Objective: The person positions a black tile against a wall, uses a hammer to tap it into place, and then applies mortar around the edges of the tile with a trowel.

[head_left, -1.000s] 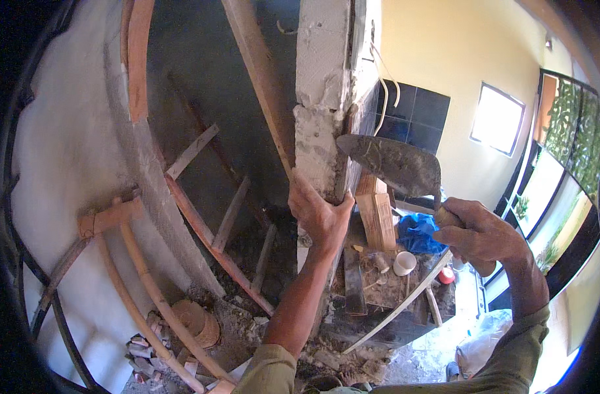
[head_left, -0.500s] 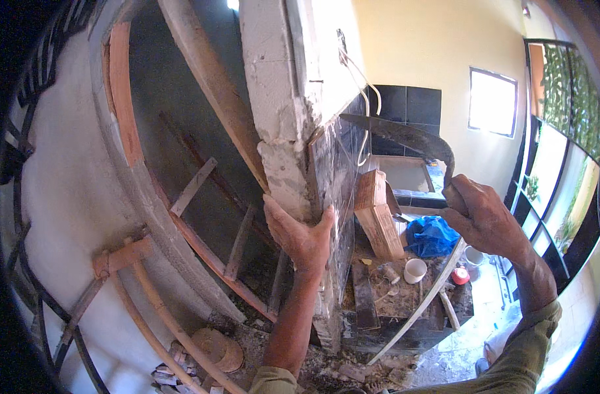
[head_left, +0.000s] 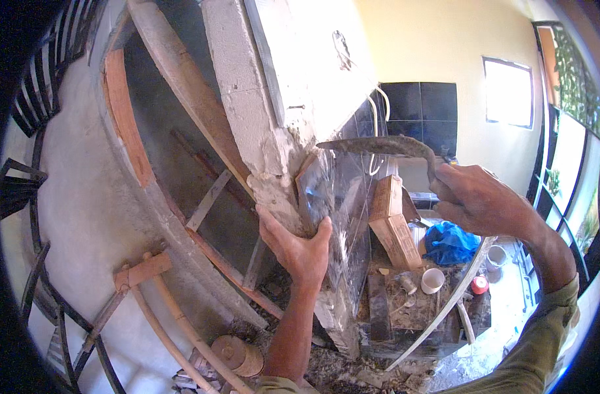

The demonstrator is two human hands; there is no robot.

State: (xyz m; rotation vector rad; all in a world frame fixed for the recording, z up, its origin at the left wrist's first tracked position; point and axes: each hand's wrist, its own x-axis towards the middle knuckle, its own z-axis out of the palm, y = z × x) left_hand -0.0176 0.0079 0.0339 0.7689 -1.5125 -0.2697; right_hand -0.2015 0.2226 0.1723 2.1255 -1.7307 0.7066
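In my right hand [head_left: 481,200], closed around its handle, is a mortar-stained trowel [head_left: 379,146]. Its long dark blade points left, the tip close to the top corner of a dark tile [head_left: 315,187] on the rough wall end. My left hand [head_left: 299,246] spreads across that wall end [head_left: 274,200] below the tile's upper part, thumb on the dark tiled side and fingers on the pale masonry side. Whether the left palm presses on the tile or the masonry, I cannot tell. Crumbly mortar marks the broken edge above.
A wooden plank [head_left: 188,88] leans against the wall. Right of it, a cluttered low surface holds a tilted wooden block [head_left: 393,226], a blue plastic bag [head_left: 450,241], a white cup [head_left: 433,281] and a red container [head_left: 479,284]. Bent poles [head_left: 175,315] stand at lower left.
The trowel has come down and left, its tip now nearer the tile's top corner. My left hand keeps its place on the wall end while the whole view has tilted.
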